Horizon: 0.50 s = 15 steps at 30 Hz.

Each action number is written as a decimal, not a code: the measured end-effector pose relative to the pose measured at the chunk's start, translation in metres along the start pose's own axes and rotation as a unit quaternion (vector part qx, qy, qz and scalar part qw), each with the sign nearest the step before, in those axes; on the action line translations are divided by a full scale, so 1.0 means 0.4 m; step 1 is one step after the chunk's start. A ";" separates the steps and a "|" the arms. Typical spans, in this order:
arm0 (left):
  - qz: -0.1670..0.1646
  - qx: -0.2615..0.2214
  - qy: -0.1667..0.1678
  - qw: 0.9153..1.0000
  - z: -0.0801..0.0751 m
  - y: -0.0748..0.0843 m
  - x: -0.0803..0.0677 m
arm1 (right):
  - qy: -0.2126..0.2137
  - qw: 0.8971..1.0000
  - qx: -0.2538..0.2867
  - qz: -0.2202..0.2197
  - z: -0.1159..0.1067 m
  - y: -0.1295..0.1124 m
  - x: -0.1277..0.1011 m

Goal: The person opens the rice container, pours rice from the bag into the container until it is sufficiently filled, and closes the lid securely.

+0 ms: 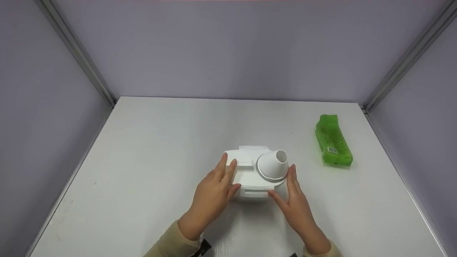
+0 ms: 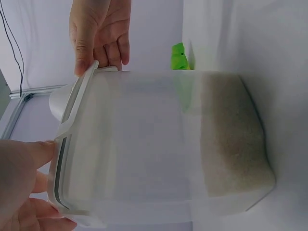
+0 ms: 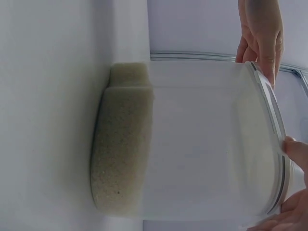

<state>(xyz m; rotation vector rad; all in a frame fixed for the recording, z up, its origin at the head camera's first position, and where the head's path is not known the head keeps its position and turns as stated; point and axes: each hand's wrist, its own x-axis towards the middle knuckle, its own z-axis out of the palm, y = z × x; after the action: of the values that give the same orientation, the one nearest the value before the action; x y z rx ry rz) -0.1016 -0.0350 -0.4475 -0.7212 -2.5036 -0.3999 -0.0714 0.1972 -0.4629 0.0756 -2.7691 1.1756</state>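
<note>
A translucent white container [image 1: 250,178] with a white lid stands at the middle of the table, and a white cone-shaped cup [image 1: 273,165] sits mouth-down on the lid's right part. Pale grain [image 2: 231,139] fills the container's bottom [image 3: 122,149]. My left hand [image 1: 214,189] rests on the lid's left side with straight fingers, thumb against the edge. On the right side my right hand [image 1: 294,200] lies flat against the container, its thumb on the lid's front rim. In the left wrist view the right hand [image 2: 98,29] touches the lid rim.
A green plastic packet [image 1: 333,141] lies at the far right of the white table [image 1: 160,142]. Grey-violet walls with metal corner posts close in the table on the left, back and right.
</note>
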 end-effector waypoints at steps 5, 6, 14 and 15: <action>-0.005 -0.002 -0.004 1.000 0.001 -0.002 -0.001 | 0.006 1.000 0.003 -0.004 0.004 0.001 -0.001; -0.005 -0.002 -0.005 1.000 0.001 -0.003 0.000 | 0.007 1.000 0.005 -0.005 0.004 0.001 -0.001; -0.004 -0.004 -0.002 1.000 0.002 0.001 0.000 | 0.015 0.999 0.036 -0.012 -0.001 0.004 -0.003; -0.004 -0.003 -0.001 1.000 0.002 0.001 0.000 | 0.014 0.999 0.041 -0.012 -0.002 0.004 -0.002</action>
<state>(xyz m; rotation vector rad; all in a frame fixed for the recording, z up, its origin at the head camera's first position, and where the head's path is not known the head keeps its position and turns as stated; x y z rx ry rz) -0.1019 -0.0344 -0.4481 -0.7139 -2.5100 -0.4099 -0.0708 0.1989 -0.4637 0.1011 -2.6879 1.2748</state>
